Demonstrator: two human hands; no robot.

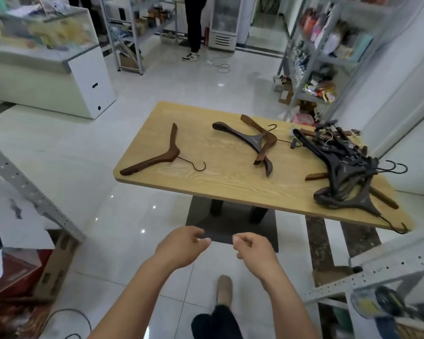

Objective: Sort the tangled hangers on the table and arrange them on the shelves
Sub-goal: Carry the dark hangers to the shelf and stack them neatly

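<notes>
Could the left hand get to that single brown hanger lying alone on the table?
Probably, after a step forward: the left hand is empty but short of the table, and nothing blocks the single brown hanger.

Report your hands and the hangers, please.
Left hand, right hand empty, short of table. Tangled pile at right end; crossed pair middle; single hanger left. Nothing in the way.

Readable text: none anywhere in view.
White cabinet (91, 79): small dark badge on its side, too tiny to read.
Cardboard box (53, 265): printed marks, blurred beyond reading.
</notes>
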